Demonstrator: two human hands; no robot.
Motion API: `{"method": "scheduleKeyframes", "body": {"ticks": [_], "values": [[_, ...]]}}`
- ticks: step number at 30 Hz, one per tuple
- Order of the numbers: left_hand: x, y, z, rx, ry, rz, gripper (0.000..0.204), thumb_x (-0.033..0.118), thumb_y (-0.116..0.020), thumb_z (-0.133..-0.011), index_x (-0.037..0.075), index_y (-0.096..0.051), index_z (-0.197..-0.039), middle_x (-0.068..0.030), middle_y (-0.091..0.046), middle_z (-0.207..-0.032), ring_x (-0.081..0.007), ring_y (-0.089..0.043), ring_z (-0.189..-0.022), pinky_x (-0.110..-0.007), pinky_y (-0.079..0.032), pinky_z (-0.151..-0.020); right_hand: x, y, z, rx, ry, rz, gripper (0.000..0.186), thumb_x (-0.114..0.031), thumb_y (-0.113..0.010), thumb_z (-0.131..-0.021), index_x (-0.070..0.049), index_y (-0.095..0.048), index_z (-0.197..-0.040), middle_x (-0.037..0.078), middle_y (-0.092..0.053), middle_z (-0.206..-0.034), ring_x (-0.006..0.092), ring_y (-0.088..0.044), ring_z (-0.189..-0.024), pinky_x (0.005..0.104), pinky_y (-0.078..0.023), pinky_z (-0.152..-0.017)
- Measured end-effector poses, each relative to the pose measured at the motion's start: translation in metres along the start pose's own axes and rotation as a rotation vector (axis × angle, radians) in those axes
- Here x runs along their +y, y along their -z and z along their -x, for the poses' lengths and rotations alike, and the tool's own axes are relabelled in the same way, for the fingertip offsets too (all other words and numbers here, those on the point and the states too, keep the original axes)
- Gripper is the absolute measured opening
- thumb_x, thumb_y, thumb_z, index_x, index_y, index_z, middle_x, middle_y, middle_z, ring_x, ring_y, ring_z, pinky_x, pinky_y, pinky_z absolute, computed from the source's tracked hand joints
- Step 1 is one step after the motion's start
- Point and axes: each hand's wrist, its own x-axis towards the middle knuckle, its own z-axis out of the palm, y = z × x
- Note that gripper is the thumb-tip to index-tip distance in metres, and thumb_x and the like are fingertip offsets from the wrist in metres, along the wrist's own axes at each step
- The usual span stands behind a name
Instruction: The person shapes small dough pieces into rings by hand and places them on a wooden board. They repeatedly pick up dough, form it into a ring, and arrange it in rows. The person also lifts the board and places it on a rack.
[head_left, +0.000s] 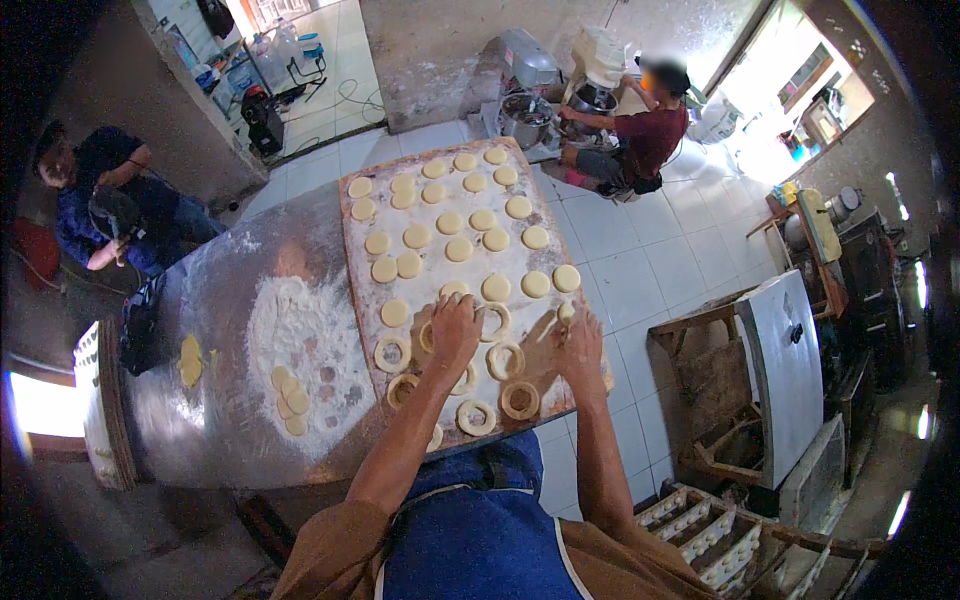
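A floured wooden board (520, 270) lies on a metal table (230, 290). Several flat round dough discs (458, 249) cover its far part; several ring-shaped dough pieces (519, 400) lie at the near end. My left hand (455, 330) presses down on a dough piece near the board's middle, fingers bent over it. My right hand (580, 340) rests at the board's right edge, fingers closed on a small pale piece of dough (566, 312). A dough ring (497, 320) lies between the two hands.
A flour pile (300, 340) with small dough discs (290, 400) sits on the table left of the board. A seated person (100, 200) is at far left; another person (640, 135) crouches by a mixer (525, 85) at the back. Wooden racks (720, 380) stand right.
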Motion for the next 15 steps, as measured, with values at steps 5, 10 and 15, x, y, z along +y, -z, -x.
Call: {"method": "scheduleKeyframes", "body": {"ticks": [5,10,15], "values": [[0.011,0.025,-0.01,0.176,-0.028,-0.073,0.032,0.023,-0.069,-0.085,0.001,-0.06,-0.106,-0.0203,-0.059,-0.11,-0.0386,-0.055,-0.106,-0.05,-0.043,-0.092,0.043,-0.033,-0.016,0.152,0.089,0.097,0.05,-0.003,-0.065,-0.077,0.005,-0.049,-0.123,0.024,-0.057,-0.105,0.0421,-0.052,-0.105,0.0516,-0.041,-0.092],[-0.018,0.018,-0.033,0.012,-0.057,-0.26,0.029,0.016,-0.064,-0.087,-0.003,-0.056,-0.107,-0.0223,-0.053,-0.116,-0.038,-0.052,-0.111,-0.05,-0.046,-0.089,0.058,-0.035,-0.025,-0.022,-0.064,0.05,0.036,-0.009,-0.073,-0.075,0.0,-0.061,-0.108,0.021,-0.063,-0.101,0.0409,-0.058,-0.099,0.0498,-0.047,-0.084],[-0.048,0.001,-0.032,-0.015,-0.123,0.097,0.024,0.01,-0.063,-0.085,0.002,-0.054,-0.105,-0.0174,-0.065,-0.088,-0.0399,-0.063,-0.087,-0.049,-0.051,-0.079,0.043,-0.025,-0.02,-0.061,-0.148,-0.227,0.039,-0.017,-0.079,-0.072,0.0,-0.068,-0.106,0.019,-0.07,-0.096,0.0372,-0.067,-0.091,0.045,-0.053,-0.081]]}}
